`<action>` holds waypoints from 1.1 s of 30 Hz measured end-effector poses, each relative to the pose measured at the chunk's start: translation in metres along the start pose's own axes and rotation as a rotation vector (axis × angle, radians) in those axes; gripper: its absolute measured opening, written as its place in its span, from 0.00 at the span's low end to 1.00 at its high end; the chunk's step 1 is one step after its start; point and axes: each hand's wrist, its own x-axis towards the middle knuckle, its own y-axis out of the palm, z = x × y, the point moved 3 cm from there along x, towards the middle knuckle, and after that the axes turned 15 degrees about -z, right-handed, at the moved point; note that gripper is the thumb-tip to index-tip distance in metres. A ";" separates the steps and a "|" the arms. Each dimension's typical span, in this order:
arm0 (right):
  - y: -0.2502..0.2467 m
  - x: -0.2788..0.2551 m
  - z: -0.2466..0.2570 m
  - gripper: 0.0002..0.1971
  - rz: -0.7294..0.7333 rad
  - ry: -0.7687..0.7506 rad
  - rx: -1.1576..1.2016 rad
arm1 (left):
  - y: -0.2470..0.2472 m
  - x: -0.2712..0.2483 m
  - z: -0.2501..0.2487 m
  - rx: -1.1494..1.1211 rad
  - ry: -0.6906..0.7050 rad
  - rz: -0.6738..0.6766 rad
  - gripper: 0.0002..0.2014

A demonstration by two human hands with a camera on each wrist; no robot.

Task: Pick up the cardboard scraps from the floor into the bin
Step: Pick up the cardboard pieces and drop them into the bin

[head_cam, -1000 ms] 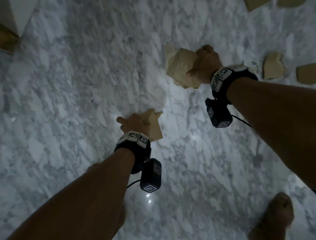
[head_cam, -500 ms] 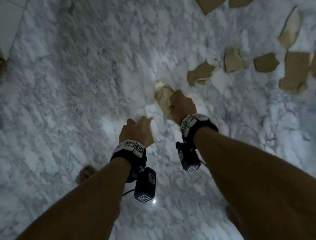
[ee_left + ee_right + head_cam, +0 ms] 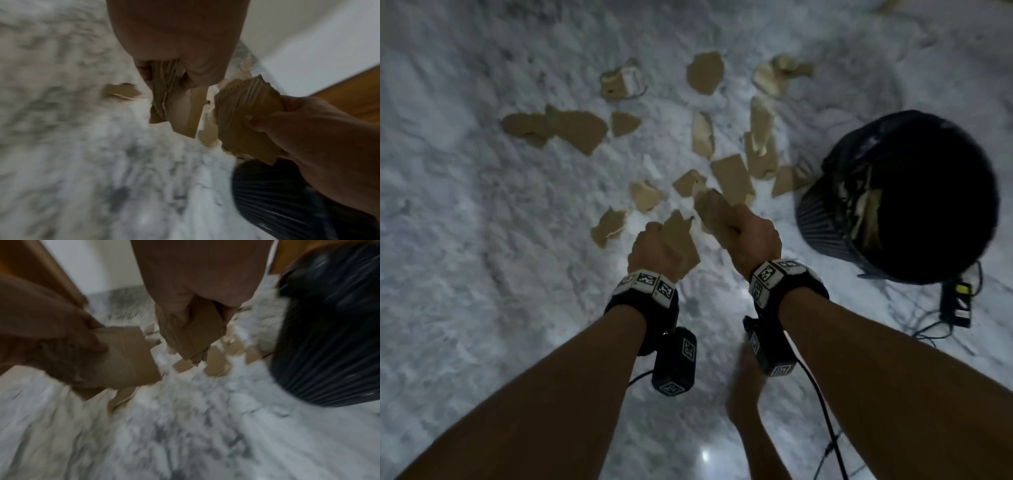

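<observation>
My left hand (image 3: 654,251) grips a brown cardboard scrap (image 3: 681,236) above the marble floor; the left wrist view shows its fingers (image 3: 144,73) curled round that scrap (image 3: 164,97). Just to the right, my right hand (image 3: 751,236) grips a second cardboard scrap (image 3: 710,209), seen close in the right wrist view (image 3: 191,340). A black ribbed bin (image 3: 822,219) with a dark liner stands to the right of both hands, with cardboard pieces inside. Several more scraps (image 3: 582,128) lie scattered on the floor beyond the hands.
The floor is white-grey marble (image 3: 482,274). A small black device with cables (image 3: 957,305) lies by the bin's near side. My bare foot (image 3: 743,394) stands below the right wrist. A wooden door or panel (image 3: 353,100) and white wall lie beyond.
The view has swung right, bringing the bin and many scraps into sight. Both hands, still holding their scraps, now sit closer together near the bin.
</observation>
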 end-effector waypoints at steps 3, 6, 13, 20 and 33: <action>-0.077 0.028 -0.043 0.11 -0.096 0.036 0.052 | 0.023 -0.028 -0.107 -0.025 0.160 0.003 0.20; -0.145 0.046 -0.093 0.17 -0.209 0.081 0.058 | 0.051 -0.054 -0.197 -0.040 0.309 0.033 0.23; -0.222 0.058 -0.198 0.14 -0.350 0.341 -0.015 | 0.125 -0.096 -0.302 -0.003 0.457 0.167 0.24; -0.200 0.047 -0.191 0.19 -0.281 0.407 -0.080 | 0.143 -0.093 -0.273 0.003 0.408 0.303 0.21; -0.005 0.072 0.056 0.13 -0.100 0.238 -0.071 | -0.061 0.154 -0.075 0.207 0.311 0.170 0.18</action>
